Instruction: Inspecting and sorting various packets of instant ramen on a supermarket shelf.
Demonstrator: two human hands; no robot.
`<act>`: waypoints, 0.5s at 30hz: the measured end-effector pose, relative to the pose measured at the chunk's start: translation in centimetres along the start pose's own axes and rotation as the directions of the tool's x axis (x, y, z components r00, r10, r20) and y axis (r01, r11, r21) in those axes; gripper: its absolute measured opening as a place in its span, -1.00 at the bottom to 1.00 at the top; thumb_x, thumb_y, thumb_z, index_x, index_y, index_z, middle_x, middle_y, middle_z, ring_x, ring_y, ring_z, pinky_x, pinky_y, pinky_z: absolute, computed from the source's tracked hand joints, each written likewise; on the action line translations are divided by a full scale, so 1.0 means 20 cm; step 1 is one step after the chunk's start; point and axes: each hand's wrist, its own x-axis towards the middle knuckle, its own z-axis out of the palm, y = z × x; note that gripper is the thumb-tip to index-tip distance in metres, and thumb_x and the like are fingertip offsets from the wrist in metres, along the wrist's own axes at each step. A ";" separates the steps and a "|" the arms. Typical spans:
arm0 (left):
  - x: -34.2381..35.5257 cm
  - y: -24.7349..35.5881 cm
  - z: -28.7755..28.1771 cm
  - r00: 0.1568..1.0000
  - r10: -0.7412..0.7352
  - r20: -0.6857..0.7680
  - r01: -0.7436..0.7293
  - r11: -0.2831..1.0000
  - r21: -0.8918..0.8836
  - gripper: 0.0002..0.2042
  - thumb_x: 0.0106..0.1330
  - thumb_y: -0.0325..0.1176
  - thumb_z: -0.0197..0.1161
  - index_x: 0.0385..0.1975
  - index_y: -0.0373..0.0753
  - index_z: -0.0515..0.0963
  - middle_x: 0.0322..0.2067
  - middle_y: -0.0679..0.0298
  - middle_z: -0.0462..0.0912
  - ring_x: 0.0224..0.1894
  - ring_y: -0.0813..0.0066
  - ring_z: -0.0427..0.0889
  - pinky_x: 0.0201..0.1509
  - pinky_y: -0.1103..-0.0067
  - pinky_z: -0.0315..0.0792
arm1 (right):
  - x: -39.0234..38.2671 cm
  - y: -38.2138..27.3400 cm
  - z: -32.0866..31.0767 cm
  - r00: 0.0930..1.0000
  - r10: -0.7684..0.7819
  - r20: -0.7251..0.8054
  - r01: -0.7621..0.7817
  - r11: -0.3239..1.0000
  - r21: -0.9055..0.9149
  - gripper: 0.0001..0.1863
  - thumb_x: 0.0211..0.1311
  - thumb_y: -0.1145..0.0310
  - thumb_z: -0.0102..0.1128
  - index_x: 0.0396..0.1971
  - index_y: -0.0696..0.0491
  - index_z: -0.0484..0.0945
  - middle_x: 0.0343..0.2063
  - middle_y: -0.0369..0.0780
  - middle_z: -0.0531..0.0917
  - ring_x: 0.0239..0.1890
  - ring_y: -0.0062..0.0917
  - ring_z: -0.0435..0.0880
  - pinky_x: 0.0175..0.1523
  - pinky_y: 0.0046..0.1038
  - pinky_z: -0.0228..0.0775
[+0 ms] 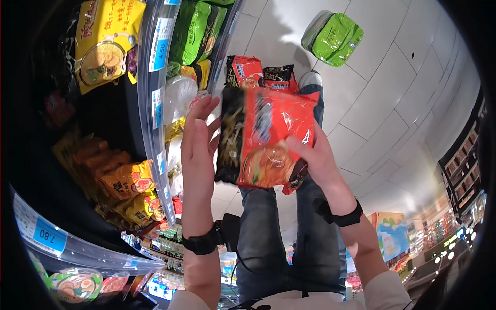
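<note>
One yellow packet [106, 44]: upper left of the frame, pictured side showing, beside the clear shelf rail [155, 116].
Orange packets [126, 181]: bunched lower on the left, against the same rail.
Green packets [194, 33]: top of the frame, just right of the rail.
Left hand [199, 147]: left of centre, fingers extended, gripping nothing, alongside the black edge of the red-and-black packet [279, 126]; blur there makes contact hard to judge. Best laid flat under or against that edge, sharing the weight without squeezing.
Red packets [248, 67]: upper centre, partly covered by the red-and-black packet, which is held up mid-frame.
Right hand [320, 157]: right of centre, gripping the red-and-black packet by its right side, thumb across the front. A light, broad pinch should suit the soft film; pressing hard might crush the contents.
Lone green pack [338, 41]: upper right, on the tiled floor [385, 98].
</note>
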 end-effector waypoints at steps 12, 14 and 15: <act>-0.22 -0.01 -0.04 0.980 -0.145 0.134 0.120 0.976 0.181 -0.75 0.29 -0.27 -0.04 -0.54 -0.28 0.41 -0.57 0.27 0.56 -0.51 0.61 0.54 -0.50 0.72 0.33 | -0.08 0.06 0.06 0.956 0.004 -0.293 0.052 0.982 0.183 -0.54 0.16 0.30 0.05 0.02 0.16 0.21 -0.06 -0.22 0.42 -0.04 -0.59 0.43 0.03 -0.54 0.25; -0.22 0.00 -0.03 0.976 -0.167 0.137 0.141 0.973 0.181 -0.76 0.28 -0.30 -0.03 -0.58 -0.27 0.40 -0.58 0.28 0.55 -0.54 0.67 0.49 -0.54 0.75 0.28 | -0.11 0.06 0.08 0.955 -0.012 -0.296 0.063 0.984 0.164 -0.54 0.16 0.29 0.05 0.02 0.16 0.20 -0.06 -0.22 0.42 -0.05 -0.59 0.43 0.03 -0.53 0.26; -0.22 0.00 -0.02 0.982 -0.154 0.106 0.137 0.979 0.149 -0.77 0.28 -0.33 -0.03 -0.61 -0.27 0.38 -0.63 0.31 0.52 -0.59 0.70 0.45 -0.57 0.77 0.24 | -0.12 0.06 0.08 0.953 -0.032 -0.301 0.079 0.986 0.146 -0.53 0.16 0.29 0.04 0.02 0.16 0.19 -0.06 -0.22 0.42 -0.05 -0.59 0.44 0.03 -0.53 0.26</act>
